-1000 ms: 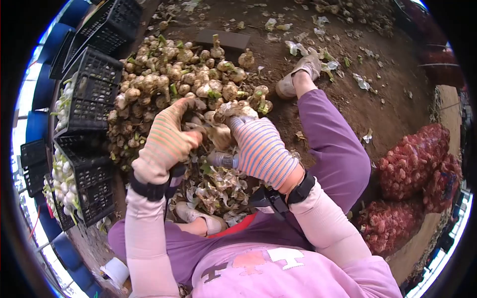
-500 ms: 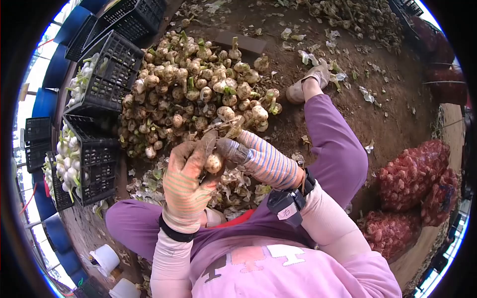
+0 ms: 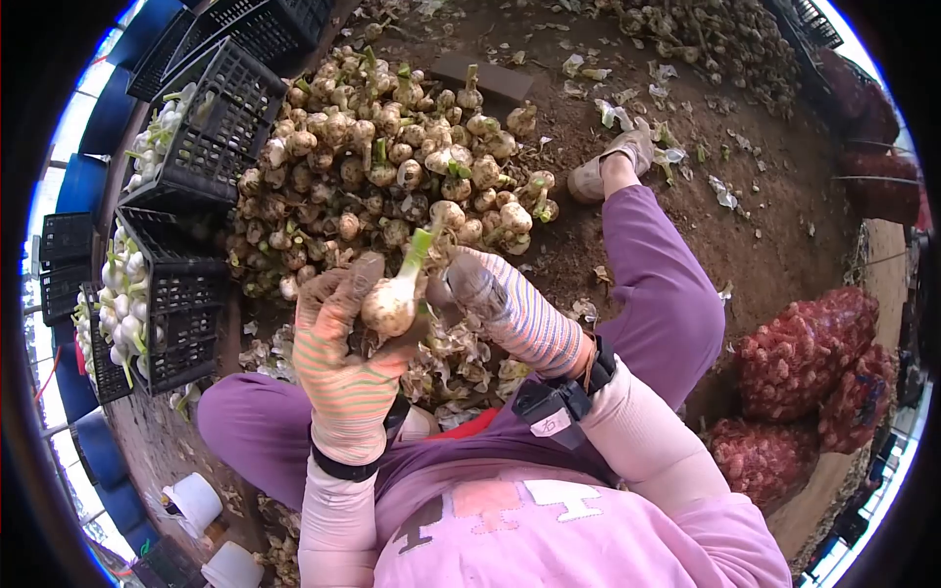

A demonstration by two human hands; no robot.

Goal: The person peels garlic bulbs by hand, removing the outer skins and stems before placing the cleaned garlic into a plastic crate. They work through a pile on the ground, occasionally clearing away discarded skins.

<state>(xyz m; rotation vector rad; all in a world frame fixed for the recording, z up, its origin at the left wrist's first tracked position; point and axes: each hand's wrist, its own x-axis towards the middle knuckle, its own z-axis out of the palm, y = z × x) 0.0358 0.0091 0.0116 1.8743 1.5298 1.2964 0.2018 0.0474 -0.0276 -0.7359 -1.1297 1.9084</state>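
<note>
My left hand (image 3: 341,367), in a striped work glove, grips a garlic bulb (image 3: 390,306) with a short green stem pointing up and to the right. My right hand (image 3: 510,312), also gloved, rests against the right side of that bulb; whether it holds a tool is hidden. Just beyond both hands lies a big heap of unpeeled garlic bulbs (image 3: 392,167) on the dirt floor. Peeled skins and trimmings (image 3: 451,367) lie under my hands, between my purple-trousered legs.
Black plastic crates (image 3: 211,127) with cleaned white bulbs stand at the left, with blue barrels behind them. Red mesh sacks (image 3: 804,363) of bulbs lie at the right. My right foot (image 3: 613,162) stretches out past the heap. White cups (image 3: 196,500) stand at the lower left.
My left hand has come back from the heap toward my body with a bulb and turned it stem-up. The right hand stayed close beside it.
</note>
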